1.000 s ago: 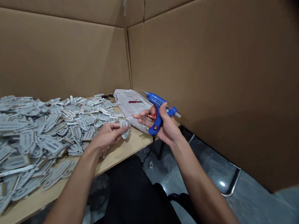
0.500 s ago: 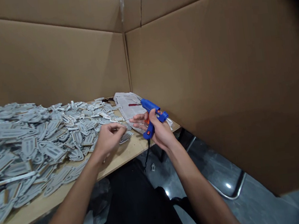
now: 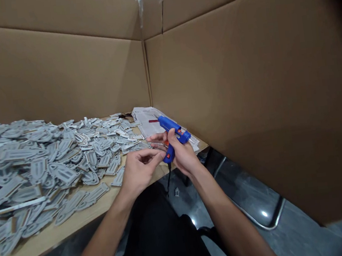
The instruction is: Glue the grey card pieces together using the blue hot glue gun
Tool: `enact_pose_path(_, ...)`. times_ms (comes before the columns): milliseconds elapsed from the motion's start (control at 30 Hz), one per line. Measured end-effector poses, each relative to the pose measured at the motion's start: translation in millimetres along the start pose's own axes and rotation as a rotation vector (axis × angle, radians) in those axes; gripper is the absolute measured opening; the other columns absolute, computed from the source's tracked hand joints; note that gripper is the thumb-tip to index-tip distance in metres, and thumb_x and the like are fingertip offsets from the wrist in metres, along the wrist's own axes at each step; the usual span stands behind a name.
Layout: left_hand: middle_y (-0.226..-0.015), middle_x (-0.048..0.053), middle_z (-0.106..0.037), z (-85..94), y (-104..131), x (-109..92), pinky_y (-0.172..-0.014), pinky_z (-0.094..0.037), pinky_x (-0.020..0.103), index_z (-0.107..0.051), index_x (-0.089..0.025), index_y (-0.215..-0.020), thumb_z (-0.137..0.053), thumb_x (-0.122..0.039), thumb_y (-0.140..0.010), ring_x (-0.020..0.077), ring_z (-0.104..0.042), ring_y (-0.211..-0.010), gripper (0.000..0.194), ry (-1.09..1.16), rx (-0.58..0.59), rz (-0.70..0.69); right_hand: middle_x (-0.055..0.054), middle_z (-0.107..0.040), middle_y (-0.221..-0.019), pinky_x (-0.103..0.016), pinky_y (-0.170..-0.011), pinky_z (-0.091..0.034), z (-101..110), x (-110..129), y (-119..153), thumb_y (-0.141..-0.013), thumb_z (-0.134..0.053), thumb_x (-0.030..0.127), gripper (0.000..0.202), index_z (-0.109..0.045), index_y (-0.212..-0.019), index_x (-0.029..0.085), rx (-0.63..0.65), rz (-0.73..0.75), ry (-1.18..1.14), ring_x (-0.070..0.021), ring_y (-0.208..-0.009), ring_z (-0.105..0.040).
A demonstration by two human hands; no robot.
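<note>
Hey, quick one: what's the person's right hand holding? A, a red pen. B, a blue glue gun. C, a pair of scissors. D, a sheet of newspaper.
B: the right hand is wrapped around the handle of the blue glue gun, held just above the table's front corner, next to the left hand.

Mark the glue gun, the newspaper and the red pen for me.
glue gun [image 3: 170, 126]: head view, on its blue barrel.
newspaper [image 3: 144, 116]: head view, on the bare printed sheet.
red pen [image 3: 153, 121]: head view, mid-shaft.
</note>
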State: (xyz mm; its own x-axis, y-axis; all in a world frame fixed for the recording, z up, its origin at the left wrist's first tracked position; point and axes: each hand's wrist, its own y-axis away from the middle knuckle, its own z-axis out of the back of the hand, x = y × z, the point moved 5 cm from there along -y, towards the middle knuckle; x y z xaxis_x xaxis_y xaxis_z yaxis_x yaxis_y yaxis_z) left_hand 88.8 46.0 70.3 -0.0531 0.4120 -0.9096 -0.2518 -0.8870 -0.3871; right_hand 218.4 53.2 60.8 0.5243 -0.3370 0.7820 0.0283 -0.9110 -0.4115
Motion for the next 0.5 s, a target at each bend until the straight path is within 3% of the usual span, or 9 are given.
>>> enact_pose_path(300, -0.080, 0.004, -0.077, 20.7, 4.9, -8.8, -0.062, -0.048, 0.026, -0.080, -0.017, -0.085, -0.075, -0.038, -0.087, 0.0161, -0.064, -0.067, 0.022, -0.152, -0.183, -0.079, -0.008, -0.075, -0.106, -0.041, -0.101, -0.057, -8.1, 14.5, 1.1, -0.083, -0.078, 0.072, 0.054, -0.060, -0.081, 0.022, 0.044, -0.022, -0.088, -0.0283, -0.111, -0.072)
enact_pose_path(500, -0.078, 0.005, -0.075, 17.2, 6.4, 7.7, -0.062, -0.048, 0.027, -0.076, -0.016, -0.082, -0.075, -0.042, -0.084, 0.0170, -0.063, -0.066, 0.025, -0.178, -0.121, -0.023, -0.008, -0.074, -0.109, -0.043, -0.107, -0.054, -7.5, 20.1, 2.6, -0.087, -0.075, 0.072, 0.053, -0.058, -0.081, 0.022, 0.080, -0.012, -0.122, -0.0297, -0.115, -0.070)
